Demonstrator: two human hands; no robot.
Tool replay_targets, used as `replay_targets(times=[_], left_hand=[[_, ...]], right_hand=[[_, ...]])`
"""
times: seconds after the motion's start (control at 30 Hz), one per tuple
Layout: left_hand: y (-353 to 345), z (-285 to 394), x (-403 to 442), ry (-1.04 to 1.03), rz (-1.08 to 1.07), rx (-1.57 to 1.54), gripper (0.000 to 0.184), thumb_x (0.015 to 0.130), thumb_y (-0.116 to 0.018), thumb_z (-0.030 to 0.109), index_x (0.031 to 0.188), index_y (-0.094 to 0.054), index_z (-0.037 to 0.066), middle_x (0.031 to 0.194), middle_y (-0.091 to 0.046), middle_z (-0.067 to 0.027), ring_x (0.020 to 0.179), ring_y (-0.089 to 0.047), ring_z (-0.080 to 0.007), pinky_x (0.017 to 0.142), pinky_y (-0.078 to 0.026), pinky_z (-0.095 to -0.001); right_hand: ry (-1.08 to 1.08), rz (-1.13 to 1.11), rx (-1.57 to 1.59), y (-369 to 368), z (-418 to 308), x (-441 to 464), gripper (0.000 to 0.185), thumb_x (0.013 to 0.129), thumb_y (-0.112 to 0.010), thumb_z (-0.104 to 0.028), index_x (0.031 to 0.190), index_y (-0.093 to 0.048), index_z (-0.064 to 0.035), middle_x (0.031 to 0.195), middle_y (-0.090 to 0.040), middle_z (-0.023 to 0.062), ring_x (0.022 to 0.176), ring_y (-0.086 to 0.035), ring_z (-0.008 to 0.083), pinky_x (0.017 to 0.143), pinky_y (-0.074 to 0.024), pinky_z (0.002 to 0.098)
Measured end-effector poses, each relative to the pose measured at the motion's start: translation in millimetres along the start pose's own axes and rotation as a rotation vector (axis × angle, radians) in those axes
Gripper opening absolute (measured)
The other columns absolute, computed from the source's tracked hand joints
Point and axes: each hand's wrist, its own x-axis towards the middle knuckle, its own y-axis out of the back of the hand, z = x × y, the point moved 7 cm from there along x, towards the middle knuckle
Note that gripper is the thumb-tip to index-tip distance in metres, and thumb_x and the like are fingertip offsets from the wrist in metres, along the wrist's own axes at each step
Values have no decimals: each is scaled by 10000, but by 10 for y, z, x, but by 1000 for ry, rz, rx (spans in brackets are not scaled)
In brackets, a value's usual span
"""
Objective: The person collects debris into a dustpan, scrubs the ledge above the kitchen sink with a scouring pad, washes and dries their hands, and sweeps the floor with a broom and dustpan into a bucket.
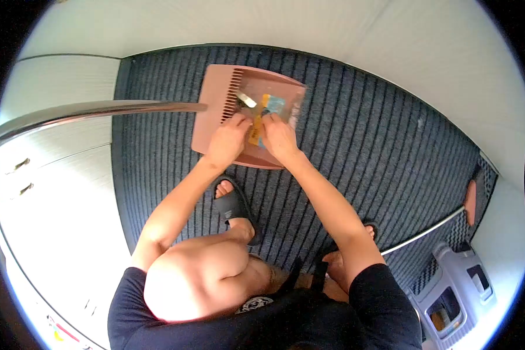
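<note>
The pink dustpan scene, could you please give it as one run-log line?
pink dustpan: on ribbed mat | left hand: fingers near comb teeth | right hand: fingers at yellow-and-blue wrapper | grip: unclear

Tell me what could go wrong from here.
The pink dustpan might tip if its long handle is bumped, spilling litter onto the ribbed mat. The bare left hand and right hand could meet something sharp or dirty inside. The nearby sandal might nudge the pan.
</note>
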Motion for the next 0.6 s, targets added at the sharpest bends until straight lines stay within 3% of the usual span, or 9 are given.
replay_targets(times=[0.03, 0.1, 0.13, 0.17, 0.2, 0.27, 0.47, 0.5, 0.6], left_hand=[[-20, -20, 17, 3, -3, -14, 193, 727, -510, 0, 904, -585, 16, 929, -561, -131, 833, -570, -323, 705, -484, -393], [-116, -115, 5, 2, -33, 96, 94, 753, -534, 76, 822, -583, 35, 839, -544, -113, 770, -572, -296, 653, -483, -385], [-7, 13, -8, -132, -6, 167, 115, 760, -564, 157, 741, -579, 44, 768, -516, -94, 716, -566, -259, 609, -482, -366], [-135, -167, -34, 9, 23, 166, 154, 765, -575, 189, 704, -588, 48, 754, -513, -89, 705, -568, -238, 596, -487, -349], [-92, -138, -38, -51, 46, 245, 182, 779, -568, 205, 684, -590, 51, 737, -506, -82, 708, -570, -236, 593, -491, -341], [-131, -212, -24, -4, 80, 166, 153, 772, -561, 176, 721, -583, 33, 759, -503, -89, 740, -565, -241, 600, -494, -337], [-136, -139, 24, 13, 67, 116, 135, 696, -581, 101, 820, -576, 49, 854, -493, -91, 776, -552, -244, 643, -490, -335], [-184, -229, -59, 22, 81, 91, 140, 692, -587, 101, 823, -577, 53, 864, -492, -89, 778, -551, -242, 646, -490, -334], [-188, -186, -74, 9, 93, 84, 169, 684, -607, 135, 828, -579, 53, 840, -506, -84, 763, -555, -241, 631, -492, -333]], right_hand=[[16, 56, -27, -31, -52, 27, 180, 824, -499, -191, 855, -557, -23, 768, -592, 165, 690, -599, 346, 653, -483, 423], [-61, -53, -24, -120, -11, 46, 179, 834, -482, -187, 864, -566, -32, 755, -606, 170, 671, -601, 352, 642, -483, 431], [-77, -111, -24, -154, -52, 60, 180, 838, -473, -185, 868, -570, -36, 749, -613, 172, 662, -602, 356, 636, -483, 435], [-69, -95, 13, -135, -125, 89, 188, 843, -471, -194, 874, -576, -41, 754, -619, 177, 660, -604, 358, 641, -481, 437], [-72, -80, 47, -114, -161, 95, 197, 847, -469, -204, 881, -581, -46, 758, -625, 182, 657, -605, 360, 646, -478, 439], [-178, -282, -21, -325, -10, 96, 185, 843, -486, -190, 851, -586, -35, 795, -616, 177, 687, -598, 358, 649, -473, 430], [-40, -32, 137, -36, -65, 49, 164, 836, -506, -137, 785, -586, -3, 895, -574, 166, 707, -571, 325, 604, -458, 414], [26, 19, 186, -107, -131, 58, 182, 844, -515, -156, 791, -595, -2, 804, -570, 155, 629, -555, 307, 577, -450, 409], [-81, -88, 168, -203, -50, 50, 174, 856, -503, -170, 828, -584, -19, 832, -565, 151, 643, -560, 328, 570, -457, 427]])
